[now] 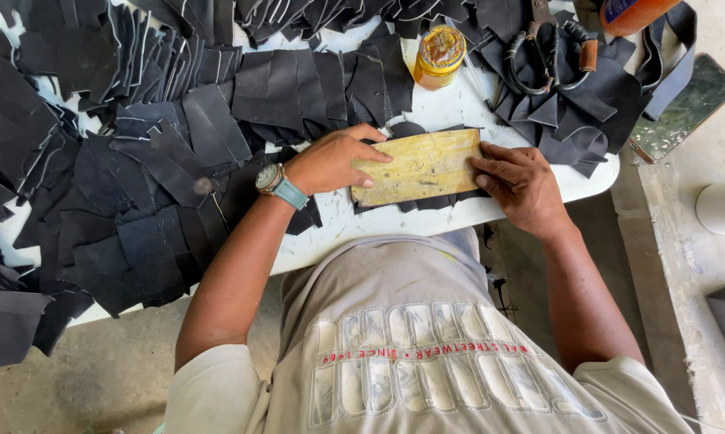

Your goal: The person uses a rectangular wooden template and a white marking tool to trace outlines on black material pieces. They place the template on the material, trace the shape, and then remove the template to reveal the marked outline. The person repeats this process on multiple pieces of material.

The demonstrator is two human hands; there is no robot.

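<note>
Head view: your left hand (330, 161) lies flat, fingers spread, pressing on the left end of the yellowed rectangular wooden board (420, 166); nothing is pinched. Your right hand (519, 183) presses the board's right end, fingers together on its edge. Beneath the board, black cut leather pieces (427, 202) show on the white worktop (459, 104). Behind the board stands a round yellow glue tin (440, 55); black-handled shears (549, 55) lie behind and right of it.

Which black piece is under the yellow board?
The black piece lying beneath the yellowish board, between the left hand and right hand. Only its edges peek out; the other pieces lie uncovered in heaps.
</note>
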